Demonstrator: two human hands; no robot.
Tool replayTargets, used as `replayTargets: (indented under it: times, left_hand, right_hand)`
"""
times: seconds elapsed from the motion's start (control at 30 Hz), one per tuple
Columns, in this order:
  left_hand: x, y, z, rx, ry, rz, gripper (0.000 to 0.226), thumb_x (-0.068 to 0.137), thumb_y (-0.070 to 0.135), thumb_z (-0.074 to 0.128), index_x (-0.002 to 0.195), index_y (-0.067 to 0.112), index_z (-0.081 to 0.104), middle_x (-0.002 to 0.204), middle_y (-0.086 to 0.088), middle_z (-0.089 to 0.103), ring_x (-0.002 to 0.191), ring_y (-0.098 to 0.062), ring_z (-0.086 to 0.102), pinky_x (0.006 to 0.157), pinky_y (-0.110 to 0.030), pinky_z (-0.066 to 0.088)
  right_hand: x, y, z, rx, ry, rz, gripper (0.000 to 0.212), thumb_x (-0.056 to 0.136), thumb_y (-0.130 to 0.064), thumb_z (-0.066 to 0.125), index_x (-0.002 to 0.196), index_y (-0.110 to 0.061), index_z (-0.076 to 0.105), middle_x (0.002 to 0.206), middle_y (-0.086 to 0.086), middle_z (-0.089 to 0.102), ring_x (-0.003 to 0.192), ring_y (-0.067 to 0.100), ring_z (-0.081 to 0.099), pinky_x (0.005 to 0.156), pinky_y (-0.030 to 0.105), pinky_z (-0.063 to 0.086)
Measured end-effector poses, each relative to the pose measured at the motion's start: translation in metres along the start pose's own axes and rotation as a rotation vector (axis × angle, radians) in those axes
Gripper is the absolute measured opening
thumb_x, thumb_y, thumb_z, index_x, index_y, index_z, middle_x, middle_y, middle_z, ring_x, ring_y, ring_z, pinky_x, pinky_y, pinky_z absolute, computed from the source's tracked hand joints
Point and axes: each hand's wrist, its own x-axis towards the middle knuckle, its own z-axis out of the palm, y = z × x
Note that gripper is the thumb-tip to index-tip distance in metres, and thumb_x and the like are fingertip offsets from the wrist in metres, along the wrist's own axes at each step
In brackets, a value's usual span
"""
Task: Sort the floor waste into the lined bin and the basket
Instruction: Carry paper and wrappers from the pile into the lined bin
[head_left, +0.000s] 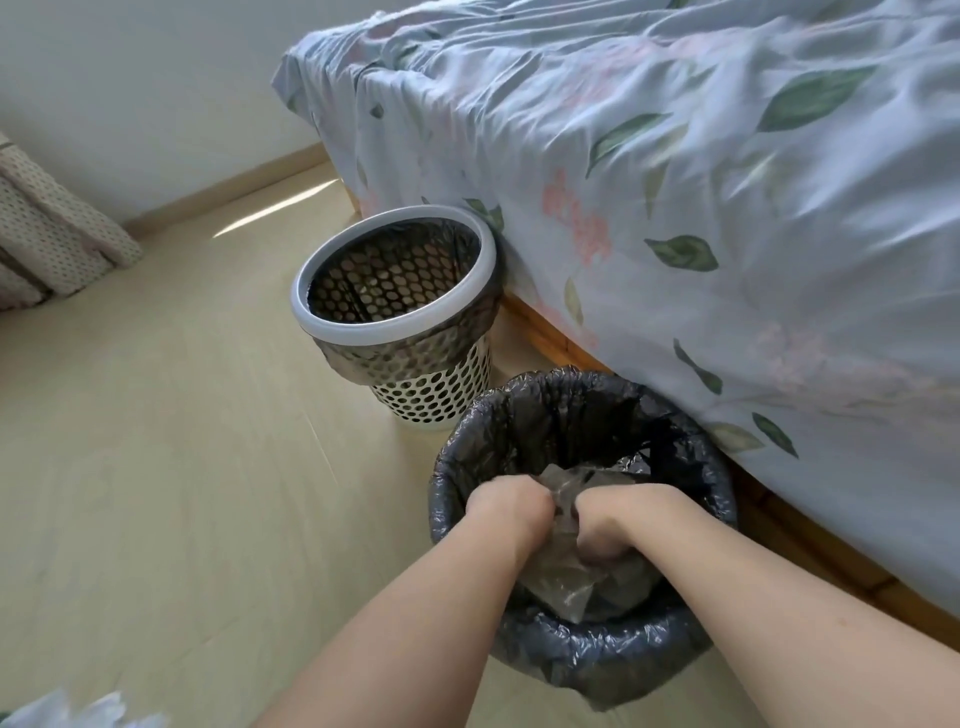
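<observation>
Crinkly plastic waste (558, 566) sits down inside the lined bin (582, 644), and I have both hands on it. My left hand (511, 506) is curled tight on the top of the plastic. My right hand (605, 530) is curled on it too, just beside the left, and the two nearly touch. Both wrists dip below the bin's rim, and both bare arms reach in from the bottom of the view.

The black bag is folded over the rim all the way round. The far right side of the bin is right up against the bed sheet (727, 249), so I have little room there. A wooden bed frame (810, 545) shows under the sheet.

The basket (415, 384) with holes stands just beyond the bin, near it, and it also touches the bed. It has a pale ring on top and a dark liner inside.

To my left the pale floor (171, 467) is wide and open. Some whitish plastic (78, 714) lies at the bottom left corner. A spotted cloth thing (52, 228) is far off on the left.
</observation>
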Motion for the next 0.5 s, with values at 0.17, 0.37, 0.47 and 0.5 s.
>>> replayTargets:
  times: [0.17, 0.37, 0.47, 0.5]
  left_hand:
    - [-0.039, -0.018, -0.032, 0.036, 0.220, 0.074, 0.025, 0.089, 0.000, 0.045, 0.106, 0.004, 0.063, 0.106, -0.016, 0.064, 0.096, -0.035, 0.063, 0.071, -0.036, 0.047]
    - [-0.094, -0.066, -0.049, -0.046, 0.605, 0.104, 0.009, 0.092, 0.007, 0.044, 0.091, 0.012, 0.051, 0.093, -0.009, 0.058, 0.087, -0.029, 0.059, 0.067, -0.032, 0.040]
    - [-0.139, -0.105, -0.040, -0.089, 0.704, 0.028, 0.010, 0.091, 0.006, 0.042, 0.086, 0.014, 0.046, 0.090, -0.007, 0.056, 0.087, -0.029, 0.058, 0.066, -0.032, 0.040]
    - [-0.156, -0.120, -0.034, -0.091, 0.729, -0.009, 0.008, 0.093, 0.008, 0.042, 0.090, 0.013, 0.049, 0.094, -0.009, 0.057, 0.089, -0.030, 0.058, 0.067, -0.033, 0.039]
  right_hand:
    - [-0.035, -0.006, -0.023, 0.072, 0.117, -0.039, 0.013, 0.088, -0.022, 0.053, 0.095, -0.014, 0.061, 0.087, 0.002, 0.059, 0.075, 0.018, 0.057, 0.060, 0.028, 0.046]
    - [-0.083, -0.032, -0.044, 0.096, 0.343, -0.108, 0.024, 0.092, -0.018, 0.048, 0.110, -0.010, 0.061, 0.107, 0.005, 0.063, 0.092, 0.023, 0.060, 0.072, 0.028, 0.051]
    - [-0.111, -0.073, -0.056, 0.110, 0.477, -0.213, 0.031, 0.094, -0.016, 0.047, 0.122, -0.014, 0.061, 0.120, 0.005, 0.062, 0.107, 0.023, 0.059, 0.090, 0.030, 0.050]
    - [-0.119, -0.092, -0.058, 0.113, 0.506, -0.250, 0.031, 0.094, -0.015, 0.048, 0.122, -0.014, 0.061, 0.120, 0.005, 0.062, 0.107, 0.023, 0.059, 0.090, 0.030, 0.050]
